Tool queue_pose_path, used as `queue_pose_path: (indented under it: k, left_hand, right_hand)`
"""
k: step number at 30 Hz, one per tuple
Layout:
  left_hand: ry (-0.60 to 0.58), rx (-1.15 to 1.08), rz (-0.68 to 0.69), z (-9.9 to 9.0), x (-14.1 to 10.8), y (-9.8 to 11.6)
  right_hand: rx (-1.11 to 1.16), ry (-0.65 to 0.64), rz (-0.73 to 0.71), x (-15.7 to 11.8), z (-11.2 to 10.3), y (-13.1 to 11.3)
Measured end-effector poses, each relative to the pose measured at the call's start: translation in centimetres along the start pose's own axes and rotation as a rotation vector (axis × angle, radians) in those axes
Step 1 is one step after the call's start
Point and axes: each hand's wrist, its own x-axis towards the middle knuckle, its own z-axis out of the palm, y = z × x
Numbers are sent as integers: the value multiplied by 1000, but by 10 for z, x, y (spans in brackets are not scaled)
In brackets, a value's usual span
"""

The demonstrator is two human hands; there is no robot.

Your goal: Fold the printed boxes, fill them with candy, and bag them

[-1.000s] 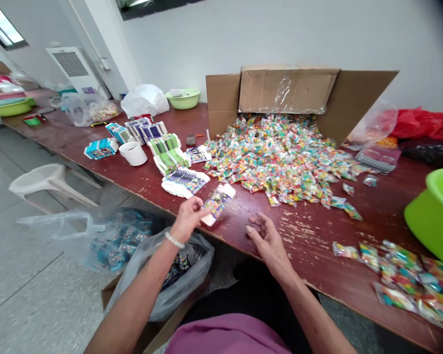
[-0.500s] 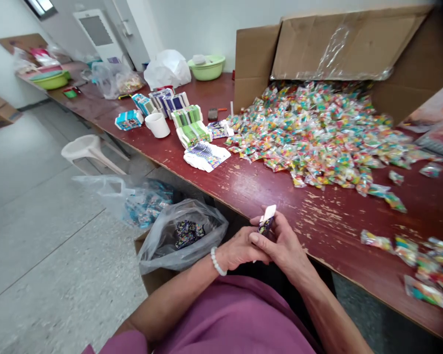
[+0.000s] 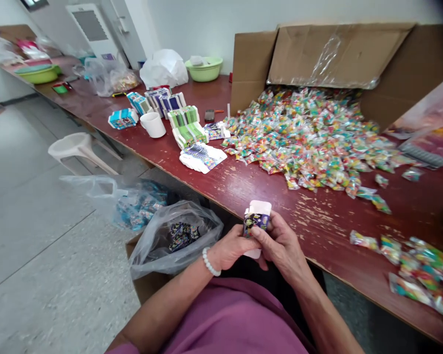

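Observation:
Between my hands, just off the table's front edge, is a small dark printed carton with white end flaps sticking out at top and bottom. My left hand, with a pale bead bracelet at the wrist, grips its lower left side. My right hand holds the right side, thumb across the printed face. Below and left of them a clear plastic bag gapes, with dark printed packs inside. Flat white printed cartons lie stacked on the table beyond my hands.
A large heap of wrapped candies spreads out of a tipped cardboard box. Smaller candies lie at the right. Green carton stacks, a white mug and a green basin stand farther back. A white stool is left.
The carton has turned from narrow and edge-on to showing its broad printed face, with white flaps visible at both ends. Both hands still hold it. The view has shifted slightly to the right.

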Motion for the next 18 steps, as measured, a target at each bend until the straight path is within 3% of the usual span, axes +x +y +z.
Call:
queue_pose_path:
  k: [3, 6, 8, 12, 15, 18]
  left_hand:
    - [-65, -32, -29, -5, -3, 5]
    - [-102, -37, -57, -7, -7, 7]
    - [-87, 26, -51, -7, -10, 10]
    - [-70, 194, -43, -5, -18, 20]
    - [-107, 338, -54, -8, -21, 27]
    - [-233, 499, -82, -14, -22, 35]
  right_hand:
    - [-62, 56, -94, 1, 0, 3]
    - [-390, 327, -384, 2, -3, 4]
    - [-647, 406, -567, 1, -6, -1]
    - [-938, 337, -690, -2, -14, -13]
    - [-937, 262, -662, -6, -17, -19]
    - [-853, 143, -595, -9, -18, -20]
